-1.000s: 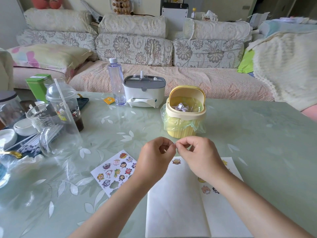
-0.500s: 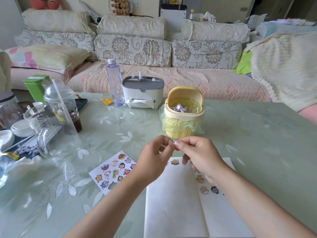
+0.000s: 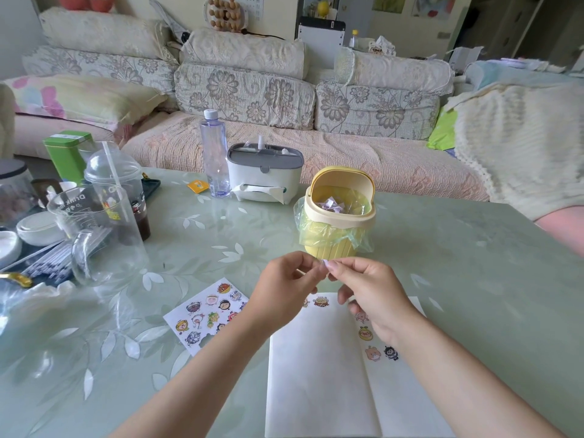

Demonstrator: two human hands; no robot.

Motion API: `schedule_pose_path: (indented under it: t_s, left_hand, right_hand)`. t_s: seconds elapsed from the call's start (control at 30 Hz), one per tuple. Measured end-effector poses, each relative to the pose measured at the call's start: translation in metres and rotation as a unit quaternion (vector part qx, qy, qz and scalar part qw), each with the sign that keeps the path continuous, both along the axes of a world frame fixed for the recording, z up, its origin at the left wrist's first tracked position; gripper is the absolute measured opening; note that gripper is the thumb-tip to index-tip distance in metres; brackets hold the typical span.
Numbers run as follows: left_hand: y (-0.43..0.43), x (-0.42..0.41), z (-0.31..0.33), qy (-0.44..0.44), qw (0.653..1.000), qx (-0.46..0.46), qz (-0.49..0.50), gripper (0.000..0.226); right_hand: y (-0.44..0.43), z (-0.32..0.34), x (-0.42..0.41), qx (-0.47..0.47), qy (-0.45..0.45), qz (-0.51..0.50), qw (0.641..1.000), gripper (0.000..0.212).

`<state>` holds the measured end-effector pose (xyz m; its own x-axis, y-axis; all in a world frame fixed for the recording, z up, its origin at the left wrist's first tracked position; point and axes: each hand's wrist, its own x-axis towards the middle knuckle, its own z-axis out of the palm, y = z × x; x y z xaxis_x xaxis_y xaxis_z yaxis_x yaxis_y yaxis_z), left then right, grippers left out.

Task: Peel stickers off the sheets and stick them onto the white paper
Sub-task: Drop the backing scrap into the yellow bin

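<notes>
Right hand [image 3: 369, 295] has loosened, sticker [image 3: 325, 263] perhaps in its grip against left hand [image 3: 284, 289].

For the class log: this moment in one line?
left hand, right hand: pinch tiny pale piece; by white paper sheet; cartoon sticker sheet: flat

two bare forearms, bare left hand [image 3: 281, 290] and right hand [image 3: 374, 295] — short rounded fingernails
</notes>
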<state>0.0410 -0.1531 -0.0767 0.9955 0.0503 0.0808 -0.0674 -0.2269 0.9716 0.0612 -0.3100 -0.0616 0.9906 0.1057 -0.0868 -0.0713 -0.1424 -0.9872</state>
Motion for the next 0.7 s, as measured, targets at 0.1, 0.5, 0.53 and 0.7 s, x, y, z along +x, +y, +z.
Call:
schedule_pose_path:
  t_s: [0.1,0.5,0.53,0.7]
  left_hand:
    - [0.003,0.002,0.000,-0.009,1.000,0.023,0.018,0.017]
    - [0.024,0.011,0.013,-0.020,0.997,0.006,0.081,0.025]
    - [0.025,0.010,0.013,-0.018,0.997,0.004,0.079,0.023]
    - [0.027,0.010,0.014,-0.023,0.996,0.002,0.083,0.023]
  right_hand:
    - [-0.001,0.001,0.003,-0.012,-0.017,-0.019,1.000,0.011]
    - [0.017,0.056,0.075,-0.205,-0.248,-0.165,0.933,0.014]
    - [0.017,0.058,0.086,-0.251,-0.252,-0.170,0.919,0.011]
    - [0.014,0.062,0.102,-0.334,-0.231,-0.136,0.904,0.012]
